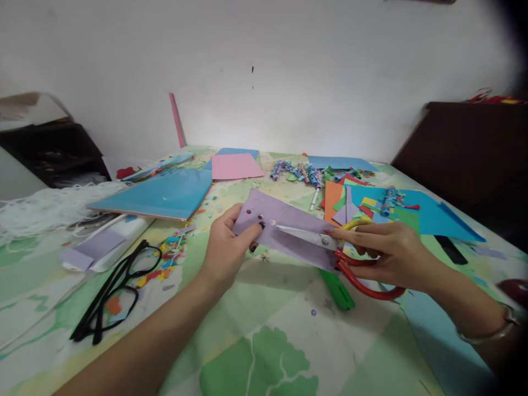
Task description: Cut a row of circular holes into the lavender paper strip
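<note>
Paper, purple (pixel 295 217), one piece: held raised above the patterned tablecloth (pixel 231 324), with a row of small round holes toward its left end. Left hand (pixel 226 242): fingers closed on that end, thumb across the front face. Scissors (pixel 317 238), one pair, yellow and red handles: gripped by the right hand (pixel 391 253), one visible blade lay along the paper's front, tip just beside a hole. Green plastic tool (pixel 339 291): lay below the scissors. Eyeglasses (pixel 108 287), black: rested at left, near coloured paper scraps (pixel 167 253). Pink sheet (pixel 236 166): lay farther back.
</note>
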`<control>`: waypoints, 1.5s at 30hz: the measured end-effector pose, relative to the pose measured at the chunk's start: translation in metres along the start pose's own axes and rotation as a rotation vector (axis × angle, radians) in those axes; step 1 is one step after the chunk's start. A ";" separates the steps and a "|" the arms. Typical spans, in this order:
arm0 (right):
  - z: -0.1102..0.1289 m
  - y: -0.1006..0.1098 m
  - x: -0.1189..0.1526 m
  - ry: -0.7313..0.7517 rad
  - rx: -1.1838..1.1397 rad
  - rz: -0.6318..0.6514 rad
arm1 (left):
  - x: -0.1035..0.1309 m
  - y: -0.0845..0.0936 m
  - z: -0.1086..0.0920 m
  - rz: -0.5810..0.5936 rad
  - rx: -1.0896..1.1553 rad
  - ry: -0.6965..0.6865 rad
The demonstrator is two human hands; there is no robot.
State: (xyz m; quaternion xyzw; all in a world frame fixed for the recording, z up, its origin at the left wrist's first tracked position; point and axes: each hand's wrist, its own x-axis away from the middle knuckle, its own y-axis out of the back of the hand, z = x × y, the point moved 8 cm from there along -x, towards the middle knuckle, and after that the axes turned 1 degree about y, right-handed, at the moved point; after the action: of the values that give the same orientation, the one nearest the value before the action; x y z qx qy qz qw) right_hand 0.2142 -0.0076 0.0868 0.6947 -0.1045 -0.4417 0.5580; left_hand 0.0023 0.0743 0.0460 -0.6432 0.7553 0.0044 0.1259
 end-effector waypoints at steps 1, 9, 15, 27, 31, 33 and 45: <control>0.001 -0.001 0.000 0.010 0.051 0.009 | 0.000 0.000 0.000 0.007 -0.005 0.002; 0.003 0.000 0.001 0.054 0.185 -0.009 | -0.006 0.000 0.002 0.051 -0.006 0.045; 0.003 0.001 0.002 0.056 0.241 -0.029 | -0.006 -0.001 0.001 0.054 0.025 0.060; 0.009 0.002 0.000 0.104 0.360 -0.058 | -0.005 0.004 0.004 0.018 -0.023 0.098; 0.010 0.003 0.000 0.103 0.364 -0.048 | -0.005 0.003 0.005 0.030 -0.025 0.100; 0.011 0.002 -0.001 0.096 0.352 -0.029 | -0.005 0.003 0.006 0.037 -0.022 0.100; 0.008 -0.002 0.001 0.081 0.285 -0.013 | -0.005 0.000 0.016 0.049 0.029 0.179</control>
State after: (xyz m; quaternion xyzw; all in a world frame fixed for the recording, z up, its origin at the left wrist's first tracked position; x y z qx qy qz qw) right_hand 0.2080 -0.0131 0.0844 0.7849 -0.1391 -0.3976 0.4544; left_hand 0.0056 0.0819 0.0318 -0.6205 0.7789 -0.0608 0.0670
